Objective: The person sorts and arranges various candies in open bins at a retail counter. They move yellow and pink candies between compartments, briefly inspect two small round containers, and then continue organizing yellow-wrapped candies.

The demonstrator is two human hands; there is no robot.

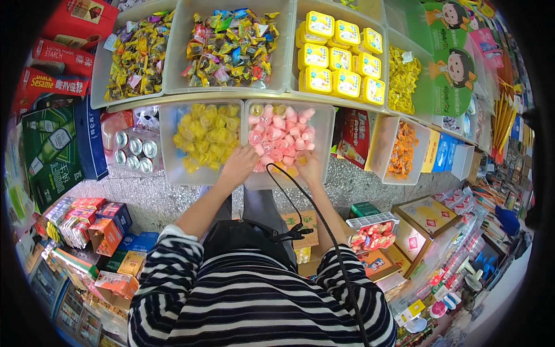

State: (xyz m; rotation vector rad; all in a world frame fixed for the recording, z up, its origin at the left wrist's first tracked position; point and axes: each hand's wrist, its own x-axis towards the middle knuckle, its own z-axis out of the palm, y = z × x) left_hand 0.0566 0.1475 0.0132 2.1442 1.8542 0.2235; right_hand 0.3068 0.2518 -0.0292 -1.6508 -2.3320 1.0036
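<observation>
Before me stand two translucent plastic bins side by side. The left bin [167, 143] holds many yellow jelly cups [208, 134]; the right bin [326, 130] holds mostly pink jelly cups [282, 130], with a few yellow ones among them at the back and front. My left hand [242, 164] lies over the adjoining walls of the bins, its fingertips at the pink cups. Inside the front right part of the right bin, my right hand [308, 168] has its fingers bent beside a yellowish cup. Whether either hand grips a cup is hidden.
Behind are bins of wrapped candies [234, 47] and yellow lidded tubs [347, 60]. Shrink-wrapped cans [135, 149] stand left, a bin of orange-wrapped sweets [403, 152] right. A black cable [323, 217] hangs across the view by my right forearm. Stacked boxes [108, 230] stand behind me.
</observation>
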